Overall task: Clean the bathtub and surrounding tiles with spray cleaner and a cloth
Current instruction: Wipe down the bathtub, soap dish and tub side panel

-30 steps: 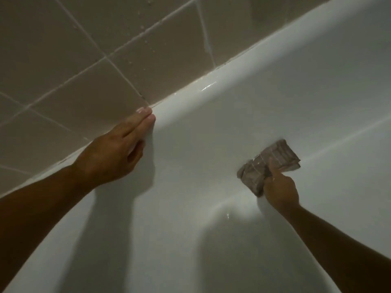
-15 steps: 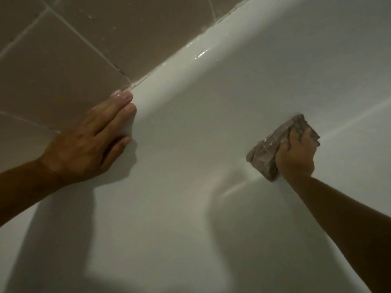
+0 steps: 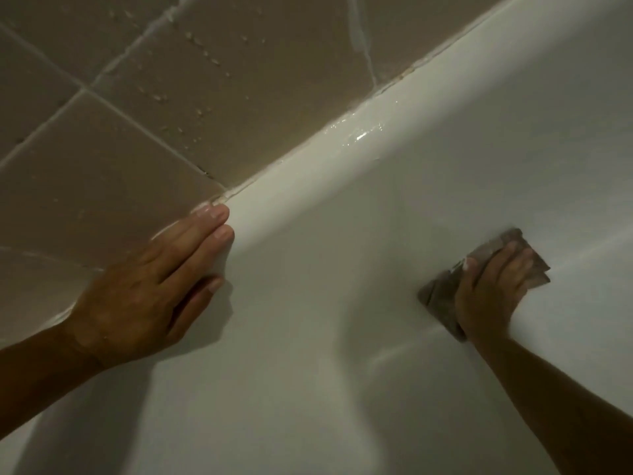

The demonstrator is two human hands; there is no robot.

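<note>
The white bathtub (image 3: pixel 308 337) fills most of the view, its rounded rim (image 3: pixel 342 159) running diagonally from lower left to upper right. My right hand (image 3: pixel 489 296) presses a folded grey-brown cloth (image 3: pixel 440 296) flat against the tub's inner wall, fingers spread over it. My left hand (image 3: pixel 147 289) rests flat on the rim, straight fingers lying along the edge where it meets the beige wall tiles (image 3: pixel 154 132). No spray bottle is in view.
Water drops cling to the tiles above the rim, and a wet shine lies on the rim (image 3: pixel 363 132). White grout lines cross the tiles. The seam between rim and tiles shows brownish marks (image 3: pixel 407 73).
My right hand has spread flatter over the cloth and shifted it slightly along the tub wall. My left hand stays on the rim. The camera has tilted, showing more tiles.
</note>
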